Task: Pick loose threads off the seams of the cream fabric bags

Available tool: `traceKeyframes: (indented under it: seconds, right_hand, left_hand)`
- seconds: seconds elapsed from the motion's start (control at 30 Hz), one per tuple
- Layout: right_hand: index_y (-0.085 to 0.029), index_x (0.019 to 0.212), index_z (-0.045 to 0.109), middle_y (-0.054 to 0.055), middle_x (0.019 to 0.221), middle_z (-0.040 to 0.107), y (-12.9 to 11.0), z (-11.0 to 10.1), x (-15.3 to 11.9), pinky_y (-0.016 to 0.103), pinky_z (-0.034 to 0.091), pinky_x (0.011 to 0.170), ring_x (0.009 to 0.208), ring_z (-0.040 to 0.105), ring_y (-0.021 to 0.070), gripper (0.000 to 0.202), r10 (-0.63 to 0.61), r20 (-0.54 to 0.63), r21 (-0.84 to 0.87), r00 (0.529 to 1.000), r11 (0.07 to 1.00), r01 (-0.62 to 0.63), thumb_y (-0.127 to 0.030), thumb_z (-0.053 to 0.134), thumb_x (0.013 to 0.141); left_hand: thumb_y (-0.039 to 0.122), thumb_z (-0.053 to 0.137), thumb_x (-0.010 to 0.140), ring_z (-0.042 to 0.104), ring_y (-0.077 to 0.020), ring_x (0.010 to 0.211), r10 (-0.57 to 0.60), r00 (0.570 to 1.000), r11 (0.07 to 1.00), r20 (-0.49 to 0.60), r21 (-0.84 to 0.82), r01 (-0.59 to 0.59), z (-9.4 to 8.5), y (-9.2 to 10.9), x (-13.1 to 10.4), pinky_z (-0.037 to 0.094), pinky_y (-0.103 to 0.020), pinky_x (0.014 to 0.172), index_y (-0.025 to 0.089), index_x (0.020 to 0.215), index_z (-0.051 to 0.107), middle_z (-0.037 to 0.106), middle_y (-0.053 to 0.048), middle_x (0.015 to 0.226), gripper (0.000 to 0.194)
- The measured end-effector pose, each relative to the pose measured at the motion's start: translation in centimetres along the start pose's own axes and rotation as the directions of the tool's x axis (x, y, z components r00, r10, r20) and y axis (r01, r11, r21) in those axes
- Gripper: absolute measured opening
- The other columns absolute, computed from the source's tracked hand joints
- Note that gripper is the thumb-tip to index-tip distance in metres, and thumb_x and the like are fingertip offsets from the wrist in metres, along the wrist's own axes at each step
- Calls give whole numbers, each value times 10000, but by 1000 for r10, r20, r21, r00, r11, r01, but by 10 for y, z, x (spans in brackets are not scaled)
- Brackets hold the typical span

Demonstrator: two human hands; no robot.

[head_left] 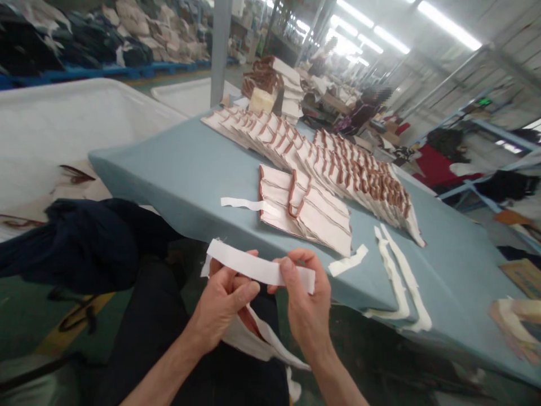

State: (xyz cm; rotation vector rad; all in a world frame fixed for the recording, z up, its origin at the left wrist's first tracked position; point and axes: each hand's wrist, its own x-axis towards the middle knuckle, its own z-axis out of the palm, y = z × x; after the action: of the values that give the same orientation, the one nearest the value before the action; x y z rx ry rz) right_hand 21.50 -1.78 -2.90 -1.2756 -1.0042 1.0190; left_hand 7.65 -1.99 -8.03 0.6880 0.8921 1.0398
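A short white fabric strip (249, 264) stretches between my two hands, just off the near edge of the table. My right hand (307, 299) pinches its right end between thumb and fingers. Under the strip's left part, my left hand (226, 299) is closed on a cream fabric piece (249, 341) with a brown inner edge, which hangs down over my lap. The left fingertips are partly hidden behind the strip. Cream fabric pieces with brown edging (323, 217) lie on the table beyond my hands, a white strip (242, 203) at their left side.
Overlapping rows of brown-edged pieces (291, 146) cover the back of the blue-covered table (169, 163). Loose white strips (416, 293) hang over its near edge at right. A white bin (84, 113) stands at left, beside a post (220, 51). A person (359, 113) is far behind.
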Motion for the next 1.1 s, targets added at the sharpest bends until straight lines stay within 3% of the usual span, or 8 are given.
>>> traceKeyframes:
  seconds: [0.1, 0.17, 0.37, 0.63, 0.8, 0.9, 1.0, 1.1]
  right_hand:
    - [-216, 977, 593, 12, 780, 784, 28, -16, -27, 259, 597, 547, 523, 695, 141, 439, 74, -120, -79, 990, 993, -84, -596, 798, 896]
    - [-218, 977, 597, 12, 768, 771, 44, -25, -42, 267, 585, 526, 526, 683, 151, 481, 134, -180, -96, 975, 984, -153, -641, 799, 869]
    - [-213, 1035, 625, -41, 638, 652, 81, -33, -72, 255, 531, 545, 540, 622, 149, 548, 294, -227, -81, 929, 944, -319, -701, 781, 844]
    - [-198, 1079, 644, -39, 674, 644, 104, -34, -87, 262, 511, 556, 561, 605, 149, 592, 449, -128, -35, 884, 889, -457, -686, 811, 788]
    - [-190, 1065, 648, -28, 665, 655, 95, -49, -58, 285, 497, 539, 546, 600, 163, 510, 319, -166, -123, 933, 932, -341, -628, 762, 829]
    - [-195, 1078, 666, 65, 944, 768, 86, -59, -36, 334, 564, 738, 832, 707, 212, 474, 233, -221, -170, 947, 947, -272, -554, 805, 800]
    - [-200, 1133, 700, 113, 1210, 751, 70, -64, -26, 395, 540, 952, 1062, 691, 236, 413, 17, -297, -294, 955, 950, -108, -486, 794, 850]
    - [-212, 1122, 734, 105, 1160, 777, 48, -57, -30, 421, 533, 983, 1066, 713, 248, 259, -167, -163, -383, 972, 919, 94, -414, 727, 959]
  left_hand:
    - [733, 825, 776, 636, -170, 601, 81, 977, 996, -199, -22, -87, 1, -3, -2, 532, -264, 589, 125, 1258, 768, 716, -25, 707, 777]
    - [697, 825, 795, 648, -167, 592, 109, 966, 994, -236, 35, -104, -1, -4, -8, 530, -244, 573, 115, 1113, 819, 730, -33, 681, 664]
    - [426, 744, 902, 606, -120, 497, 309, 937, 900, -160, 368, -234, -6, 6, -25, 448, -178, 471, 122, 967, 857, 714, -5, 594, 331]
    - [295, 655, 929, 599, -119, 435, 507, 858, 695, -77, 626, -354, -14, 14, -32, 418, -174, 413, 122, 904, 857, 715, 2, 556, 267]
    - [404, 671, 933, 600, -143, 490, 457, 876, 735, -153, 620, -275, -21, 12, -32, 458, -205, 464, 127, 876, 863, 689, -14, 575, 341]
    - [476, 685, 940, 621, -159, 543, 386, 899, 804, -206, 552, -218, -27, 10, -30, 483, -223, 519, 128, 911, 864, 686, -21, 603, 392]
    - [505, 683, 952, 649, -180, 596, 325, 921, 844, -216, 505, -179, -29, 12, -30, 506, -245, 566, 131, 969, 867, 723, -39, 666, 418]
    - [441, 663, 958, 651, -182, 592, 345, 932, 779, -113, 588, -217, -24, 17, -33, 496, -250, 563, 144, 932, 873, 748, -44, 685, 365]
